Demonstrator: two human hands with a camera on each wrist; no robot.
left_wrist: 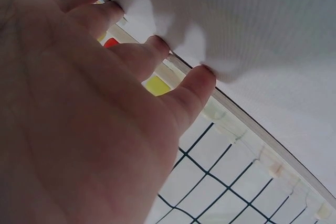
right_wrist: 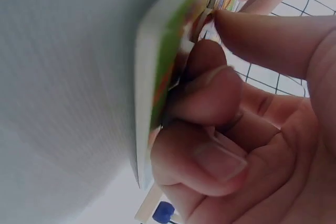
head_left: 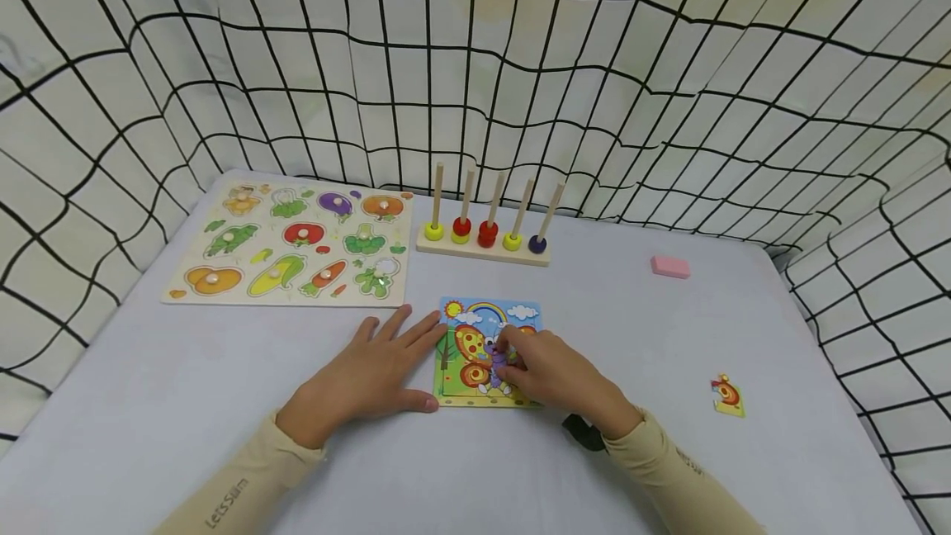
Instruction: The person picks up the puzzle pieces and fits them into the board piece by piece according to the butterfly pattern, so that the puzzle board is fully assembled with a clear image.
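A butterfly jigsaw puzzle [head_left: 455, 390] in a square tray lies in front of me, with a sun, a rainbow and a tree in its picture. My left hand [head_left: 371, 374] is spread flat at its left side, forefinger and thumb tips right at the tray's edge. Over the right half bends my right hand [head_left: 560, 374], fingers curled. Its thumb and forefinger pinch a puzzle piece [right_wrist: 202, 22] at the butterfly's middle, largely hidden by the fingers. The hand also covers the picture's lower right. A loose puzzle piece [head_left: 729, 396] with an orange wing pattern lies far to the right.
A board of vegetable pieces with knobs [head_left: 349, 271] lies at the back left. Beside it stands a wooden peg stand [head_left: 483, 250] with coloured beads. A pink block [head_left: 670, 267] sits at the back right. Black netting [head_left: 461, 48] surrounds the white table [head_left: 357, 477].
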